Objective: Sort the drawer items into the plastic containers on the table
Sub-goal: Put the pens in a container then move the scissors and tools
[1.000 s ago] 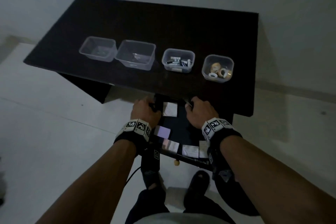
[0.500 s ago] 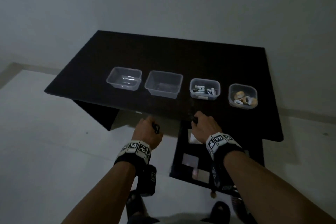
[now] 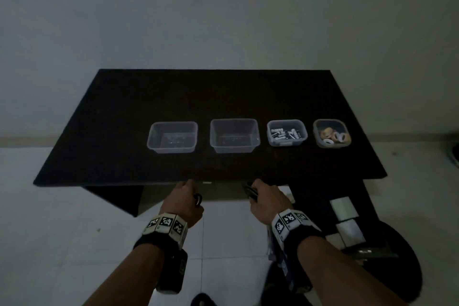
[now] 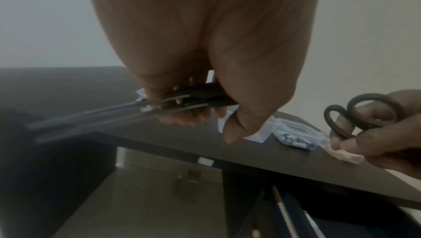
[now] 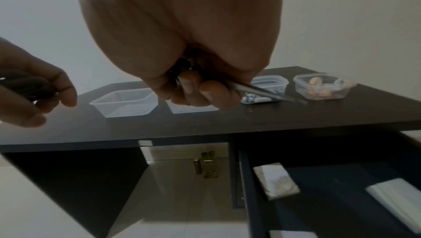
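Both hands have risen from the drawer to the desk edge, left hand and right hand each gripping scissors; I lower them blades-first into one empty container.

The head camera looks forward and down from above onto the dark rectangular surface, taking in both hands from behind. The left wrist camera sits close under the left hand, low by the front edge, facing along the fingers toward the wall. The right wrist camera does likewise under the right hand. All three views share the row of four clear plastic containers and the surface's front edge; both wrist views also catch the opposite hand.
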